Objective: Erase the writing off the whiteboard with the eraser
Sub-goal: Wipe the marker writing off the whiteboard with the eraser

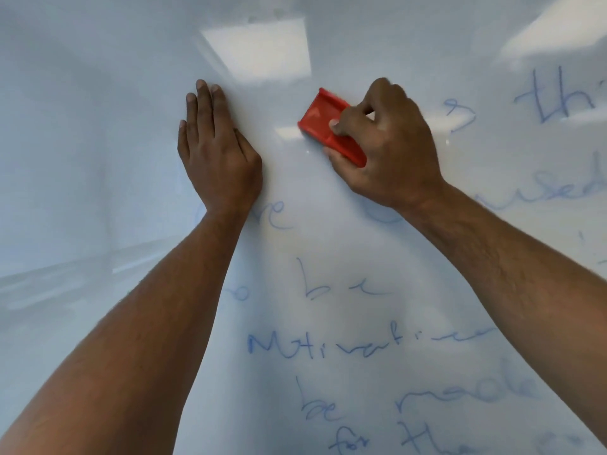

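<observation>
Both bare forearms reach up and forward. The left hand [218, 149] lies flat, palm down, its fingers [205, 103] straight and held together. The right hand [387, 142] is curled in a grip, knuckles up, thumb tucked beneath.

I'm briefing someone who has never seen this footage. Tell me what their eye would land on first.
The bright red plastic eraser stands out first, gripped by the right hand and pressed on the glossy white whiteboard near the upper middle. Next comes the left hand, laid flat on the board just left of it. Then the faint blue handwritten writing, which fills the lower and right parts of the board.
</observation>
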`<action>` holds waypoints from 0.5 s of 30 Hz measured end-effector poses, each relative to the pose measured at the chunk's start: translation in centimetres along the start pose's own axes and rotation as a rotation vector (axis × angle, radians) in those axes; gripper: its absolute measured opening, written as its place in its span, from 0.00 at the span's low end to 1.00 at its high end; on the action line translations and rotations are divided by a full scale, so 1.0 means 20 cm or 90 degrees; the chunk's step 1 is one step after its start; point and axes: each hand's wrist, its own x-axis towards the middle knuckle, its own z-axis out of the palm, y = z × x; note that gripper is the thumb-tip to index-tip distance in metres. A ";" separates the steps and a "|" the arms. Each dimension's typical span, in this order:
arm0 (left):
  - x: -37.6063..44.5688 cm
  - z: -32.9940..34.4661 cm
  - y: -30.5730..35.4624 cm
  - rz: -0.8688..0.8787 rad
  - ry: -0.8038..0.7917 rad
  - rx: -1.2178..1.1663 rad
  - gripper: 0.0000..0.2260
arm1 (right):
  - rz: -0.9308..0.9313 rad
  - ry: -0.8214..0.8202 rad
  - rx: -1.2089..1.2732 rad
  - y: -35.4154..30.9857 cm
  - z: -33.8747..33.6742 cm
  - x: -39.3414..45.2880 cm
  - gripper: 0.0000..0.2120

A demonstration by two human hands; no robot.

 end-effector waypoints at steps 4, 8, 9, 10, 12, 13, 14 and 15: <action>-0.01 -0.02 0.01 0.032 -0.009 0.025 0.29 | -0.109 -0.051 -0.006 0.04 -0.03 0.00 0.15; 0.00 -0.03 0.02 0.109 -0.024 0.005 0.29 | 0.028 -0.015 -0.001 0.03 -0.03 -0.02 0.18; 0.00 -0.03 0.02 0.144 -0.031 -0.002 0.28 | 0.041 -0.017 -0.003 0.02 -0.02 -0.03 0.18; 0.00 -0.03 0.02 0.178 -0.040 -0.006 0.28 | 0.034 -0.030 0.000 0.02 -0.02 -0.04 0.18; 0.01 -0.03 0.04 0.214 -0.054 -0.014 0.29 | -0.010 -0.061 0.015 0.05 -0.04 -0.04 0.17; 0.01 -0.04 0.05 0.217 -0.058 -0.019 0.30 | -0.012 -0.058 0.018 0.08 -0.05 -0.04 0.18; 0.01 -0.04 0.06 0.215 -0.061 -0.024 0.30 | 0.016 -0.041 0.022 0.11 -0.06 -0.03 0.18; 0.00 -0.05 0.07 0.212 -0.064 -0.028 0.31 | 0.074 -0.015 0.026 0.14 -0.07 -0.02 0.20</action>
